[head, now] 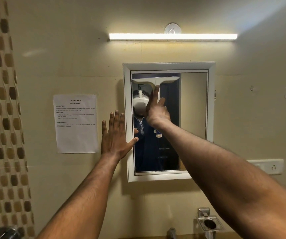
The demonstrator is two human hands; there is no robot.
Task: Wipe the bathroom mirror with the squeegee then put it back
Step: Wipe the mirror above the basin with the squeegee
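At nine o'clock from the mirror (194,104), a printed sheet (76,123) taped to the wall reads "TASK ID: 3978", "Mirror Wiping", with headings "DESCRIPTION", "TASK GOAL" and "INITIAL STATE"; the smaller lines are too fine to read. Just beside it the left hand (115,135) lies flat, fingers spread, across the frame's left edge, thumb tip on the glass. The right hand (157,109) wraps the squeegee (156,81) handle, forefinger stretched up along it, blade across the glass at twelve o'clock. To wipe well, I judge: keep the blade level, press evenly, draw straight down toward six o'clock, then overlap rightward.
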